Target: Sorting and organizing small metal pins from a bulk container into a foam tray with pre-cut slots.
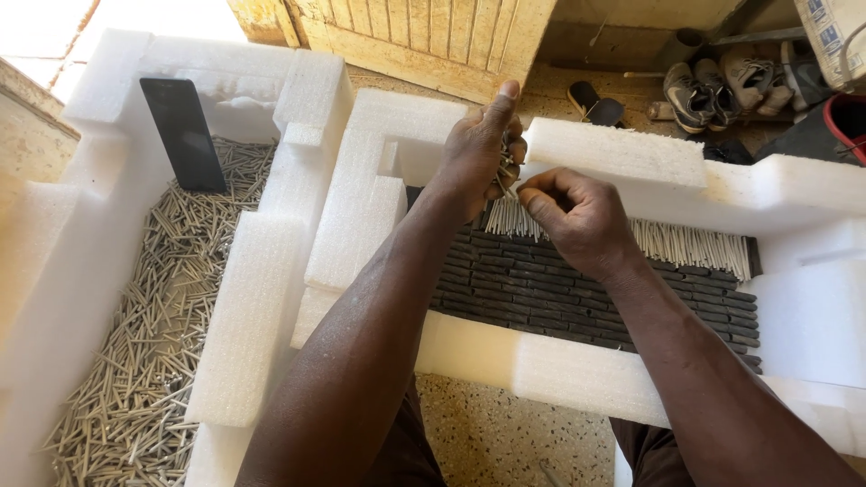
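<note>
Left hand [478,149] is raised over the far edge of the right foam tray [559,365], fingers closed around a small bundle of thin metal sticks [505,167], index finger pointing up. Right hand [577,216] sits just beside and below it, thumb and fingers pinched together at the bundle's lower end; which stick it has, can't tell. Below the hands, inside the tray: a dark slatted mat [559,293] across the floor, and a row of pale sticks [686,245] lined up along its far edge against the foam block [622,153]. Left foam tray [244,316] holds a loose heap of the same sticks [153,361], with a black phone [184,133] leaning at its far end. Shoes [722,86] on the floor, far right.
</note>
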